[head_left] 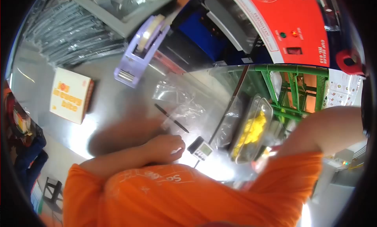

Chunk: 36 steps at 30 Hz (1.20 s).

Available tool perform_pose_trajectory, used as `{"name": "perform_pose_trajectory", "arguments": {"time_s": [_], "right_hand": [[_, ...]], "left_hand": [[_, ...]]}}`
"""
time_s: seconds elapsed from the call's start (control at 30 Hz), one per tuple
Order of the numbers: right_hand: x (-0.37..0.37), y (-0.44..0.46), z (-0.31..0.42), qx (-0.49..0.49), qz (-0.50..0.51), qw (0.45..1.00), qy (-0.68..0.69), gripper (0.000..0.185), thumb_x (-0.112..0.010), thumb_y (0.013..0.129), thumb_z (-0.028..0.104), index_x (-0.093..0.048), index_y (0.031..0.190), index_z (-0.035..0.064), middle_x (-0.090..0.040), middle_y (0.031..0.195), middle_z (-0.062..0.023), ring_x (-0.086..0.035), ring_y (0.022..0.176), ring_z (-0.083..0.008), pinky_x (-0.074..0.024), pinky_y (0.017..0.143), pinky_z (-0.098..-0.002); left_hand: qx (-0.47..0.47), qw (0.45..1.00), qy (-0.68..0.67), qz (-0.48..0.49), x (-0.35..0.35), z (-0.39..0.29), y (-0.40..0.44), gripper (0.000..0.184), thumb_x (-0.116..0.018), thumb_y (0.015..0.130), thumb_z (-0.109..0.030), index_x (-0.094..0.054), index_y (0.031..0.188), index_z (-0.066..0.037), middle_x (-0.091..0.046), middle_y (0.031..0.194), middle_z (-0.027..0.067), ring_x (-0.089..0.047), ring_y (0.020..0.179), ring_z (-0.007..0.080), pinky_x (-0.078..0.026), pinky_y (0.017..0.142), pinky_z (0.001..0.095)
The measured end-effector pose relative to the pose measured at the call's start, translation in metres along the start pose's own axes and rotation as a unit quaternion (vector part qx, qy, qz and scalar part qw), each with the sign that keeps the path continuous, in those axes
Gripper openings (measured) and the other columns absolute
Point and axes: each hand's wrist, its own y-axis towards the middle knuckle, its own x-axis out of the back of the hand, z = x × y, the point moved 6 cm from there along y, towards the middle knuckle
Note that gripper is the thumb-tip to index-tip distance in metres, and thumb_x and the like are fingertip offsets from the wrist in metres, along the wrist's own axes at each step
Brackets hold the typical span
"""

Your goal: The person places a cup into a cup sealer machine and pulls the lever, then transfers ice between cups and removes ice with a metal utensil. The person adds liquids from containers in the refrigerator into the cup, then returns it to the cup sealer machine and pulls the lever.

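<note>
My left hand [167, 148] is curled closed over the steel counter, close to my body. A small white piece [177, 151] shows between its fingers; I cannot make out what it is. Just right of this hand lies a small white device with a grey display [203, 149], possibly a timer. A black pen [171, 118] rests beyond the hand, beside crumpled clear plastic [176, 95]. My right arm reaches out past the right edge of the view, so that hand is hidden.
Left on the steel counter [108, 105] is a white printed box [70, 95]. A purple tape dispenser [135, 56] stands ahead, beside stacked black packaging [74, 34]. A red cup sealer [290, 22] looms at upper right. Nearby are a clear tub of yellow pieces [251, 132] and a green rack [292, 87].
</note>
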Motion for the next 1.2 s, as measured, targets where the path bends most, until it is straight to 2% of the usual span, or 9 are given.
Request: {"name": "perform_pose_trajectory", "arguments": {"time_s": [0.17,0.27,0.33,0.37,0.5,0.8,0.9,1.03,1.2], "right_hand": [[0.002,-0.116,0.029,0.2,-0.028,0.978,0.061,0.023,-0.039,0.09,0.016,-0.047,0.069,0.0117,-0.038,0.053,0.0028,-0.036,0.045,-0.0104,-0.0316,0.048,-0.0269],[0.034,-0.121,0.04,0.204,0.073,0.974,0.065,0.021,-0.041,0.089,0.015,-0.049,0.07,0.0102,-0.041,0.054,-0.0009,-0.039,0.047,-0.0124,-0.0336,0.049,-0.0265],[0.064,-0.129,0.044,0.208,0.093,0.972,0.06,0.026,-0.044,0.078,0.04,-0.047,0.058,0.0234,-0.052,0.054,0.0026,-0.051,0.046,-0.0097,-0.0416,0.044,-0.0272],[0.055,-0.177,0.033,0.248,-0.076,0.962,0.083,0.034,-0.043,0.074,0.038,-0.029,0.046,0.0242,-0.027,0.036,0.0105,-0.03,0.029,-0.0055,-0.0269,0.036,-0.0236],[0.067,-0.268,0.007,0.281,-0.097,0.951,0.09,0.03,-0.045,0.072,0.036,-0.034,0.048,0.0217,-0.032,0.042,0.0067,-0.038,0.037,-0.0132,-0.0337,0.048,-0.037],[0.068,-0.271,-0.001,0.278,-0.113,0.946,0.122,0.025,-0.046,0.068,0.034,-0.037,0.05,0.0194,-0.031,0.044,0.0038,-0.039,0.04,-0.016,-0.0345,0.049,-0.0368],[0.08,-0.273,-0.001,0.244,0.043,0.967,0.063,0.026,-0.041,0.074,0.036,-0.044,0.06,0.0151,-0.038,0.055,-0.0002,-0.046,0.059,-0.0222,-0.039,0.066,-0.0459],[0.063,-0.288,-0.001,0.196,0.062,0.979,-0.012,0.025,-0.035,0.079,0.027,-0.046,0.063,0.0097,-0.043,0.067,-0.0058,-0.047,0.071,-0.0259,-0.0405,0.077,-0.0498],[0.055,-0.29,0.012,0.225,0.08,0.971,-0.009,0.024,-0.038,0.081,0.022,-0.049,0.066,0.0063,-0.048,0.071,-0.0087,-0.049,0.074,-0.0254,-0.0411,0.079,-0.0469]], "left_hand": [[-0.071,0.997,0.037,-0.002,-0.004,0.0,0.004,0.006,-0.058,0.08,-0.013,-0.056,0.081,-0.008,-0.053,0.072,0.007,-0.054,0.061,0.0252,-0.046,0.055,0.0368],[-0.074,0.995,0.044,0.048,-0.012,0.005,0.002,0.008,-0.057,0.079,-0.012,-0.055,0.085,-0.008,-0.052,0.072,0.0069,-0.055,0.066,0.0245,-0.047,0.059,0.0356],[-0.067,0.993,0.035,0.091,-0.01,0.002,0.003,0.01,-0.056,0.079,-0.013,-0.054,0.087,-0.008,-0.051,0.074,0.0072,-0.055,0.068,0.0247,-0.047,0.06,0.0355],[-0.061,0.989,0.034,0.127,-0.01,0.005,0.004,0.013,-0.055,0.079,-0.014,-0.053,0.09,-0.008,-0.051,0.075,0.0074,-0.055,0.071,0.0249,-0.047,0.061,0.0355],[-0.138,0.981,0.119,0.06,-0.018,0.019,-0.005,0.019,-0.051,0.079,-0.018,-0.052,0.095,-0.009,-0.05,0.079,0.0082,-0.056,0.072,0.0256,-0.047,0.062,0.0366],[-0.146,0.985,0.061,0.071,-0.017,0.015,-0.007,0.021,-0.051,0.084,-0.017,-0.05,0.103,-0.007,-0.05,0.086,0.0094,-0.056,0.08,0.0251,-0.048,0.065,0.036],[0.052,0.99,-0.117,0.051,0.011,-0.001,0.004,0.021,-0.056,0.084,-0.014,-0.053,0.104,-0.007,-0.053,0.095,0.0083,-0.057,0.084,0.0247,-0.048,0.068,0.0341],[-0.332,0.924,0.164,-0.098,0.062,-0.144,0.038,0.05,-0.067,0.077,-0.026,-0.051,0.121,-0.01,-0.053,0.115,0.0108,-0.055,0.099,0.0265,-0.042,0.089,0.0412],[-0.521,0.803,0.267,-0.108,0.042,-0.308,0.113,0.049,-0.066,0.073,-0.039,-0.057,0.112,-0.012,-0.052,0.121,0.0087,-0.05,0.11,0.0257,-0.033,0.096,0.0503]]}}
